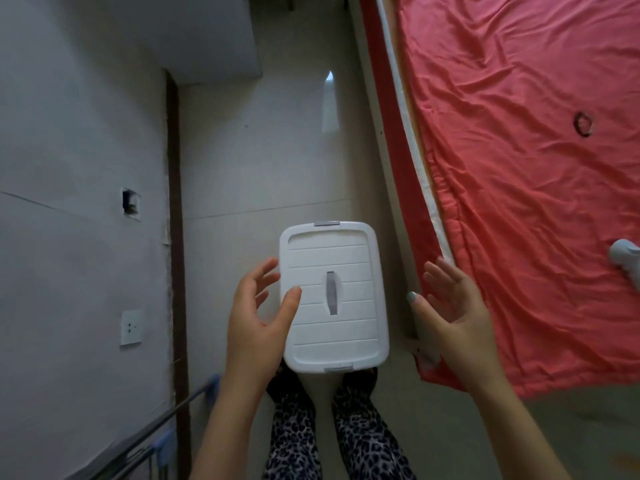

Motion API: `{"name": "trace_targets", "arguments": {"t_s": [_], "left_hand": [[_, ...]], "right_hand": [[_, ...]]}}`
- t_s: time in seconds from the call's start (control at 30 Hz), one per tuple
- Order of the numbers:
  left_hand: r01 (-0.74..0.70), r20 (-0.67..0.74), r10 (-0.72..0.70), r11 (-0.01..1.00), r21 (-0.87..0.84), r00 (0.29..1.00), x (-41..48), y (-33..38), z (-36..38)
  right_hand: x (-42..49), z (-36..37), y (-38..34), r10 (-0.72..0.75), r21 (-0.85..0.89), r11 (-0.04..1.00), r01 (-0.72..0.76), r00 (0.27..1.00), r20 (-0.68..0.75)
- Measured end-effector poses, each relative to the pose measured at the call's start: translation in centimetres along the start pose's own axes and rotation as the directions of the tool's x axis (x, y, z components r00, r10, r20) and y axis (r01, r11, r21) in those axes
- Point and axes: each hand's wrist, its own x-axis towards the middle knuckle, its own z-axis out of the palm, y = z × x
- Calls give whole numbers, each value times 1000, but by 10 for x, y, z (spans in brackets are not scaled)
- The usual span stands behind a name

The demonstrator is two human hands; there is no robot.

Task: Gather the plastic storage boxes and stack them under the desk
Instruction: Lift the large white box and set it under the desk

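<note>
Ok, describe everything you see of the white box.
The box is white plastic, rounded corners, lid on. The ribbed lid has a grey middle handle and grey clips at both short ends. It lies flat on the floor beside the bed. The thumb of the left hand overlaps its left edge; the right hand is clear.

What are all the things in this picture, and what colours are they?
storage box: one, white with a grey lid handle, on the floor by the feet
bed sheet: one, coral red, right side
hair tie: one, black, on the sheet
unclear object: one, pale grey, at the sheet's right edge
wall socket: one, white, left wall
drying rack: one, grey with blue clips, bottom left
legs: two, leopard-print, bottom middle
left hand: one, open, thumb over the lid's left edge
right hand: one, open, right of the box, apart from it
</note>
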Motion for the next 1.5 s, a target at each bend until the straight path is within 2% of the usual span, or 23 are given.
{"name": "trace_targets", "arguments": {"t_s": [0.3,0.57,0.87,1.07,1.27,1.4,1.5], "left_hand": [[172,-23,-171,982,75,985,50,-106,44],[230,-19,-229,967,111,973,87,-192,80],[392,-21,-398,890,232,917,111,-291,105],[403,-66,-406,848,344,912,139,-339,118],[504,-147,-484,794,341,862,164,-380,131],[600,-154,-581,754,268,799,172,-400,136],[606,-138,-593,747,274,793,174,-412,139]], "right_hand": [[63,26,111,146,-123,982,-142,989,23],[106,53,196,253,-179,952,-247,967,13],[153,70,292,400,-381,838,-391,915,-58],[183,78,346,571,-395,735,-551,817,-79],[199,85,383,619,-386,699,-602,780,-95],[204,86,398,635,-376,691,-618,767,-93],[207,85,407,643,-380,692,-614,763,-64]]}}
